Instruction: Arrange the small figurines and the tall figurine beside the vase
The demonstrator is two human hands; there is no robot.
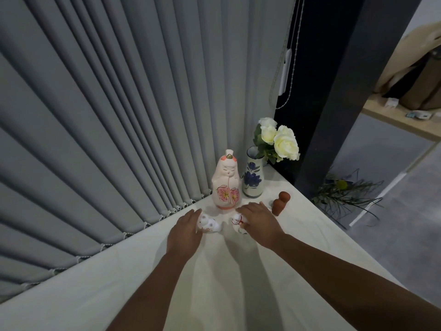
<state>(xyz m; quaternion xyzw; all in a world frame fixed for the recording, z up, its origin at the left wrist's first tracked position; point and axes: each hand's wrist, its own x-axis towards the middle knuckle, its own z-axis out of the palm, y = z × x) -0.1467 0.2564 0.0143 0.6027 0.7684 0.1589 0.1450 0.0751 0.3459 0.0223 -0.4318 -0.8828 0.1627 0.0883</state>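
A tall white and pink doll figurine (226, 181) stands upright at the table's far corner, just left of a white vase with blue flowers (253, 175) that holds pale roses (279, 138). In front of the doll, my left hand (185, 231) grips a small white figurine (208, 224) resting on the cloth. My right hand (256, 219) covers and holds a second small white figurine with red markings (237, 223). A brown gourd-shaped figurine (280, 203) stands right of my right hand, in front of the vase.
A white cloth (226, 283) covers the table. Grey vertical blinds (107, 115) run along its left edge. A dark pillar (334, 91) rises behind the vase. The table's right edge drops to the floor, where dried plants (346, 194) lie.
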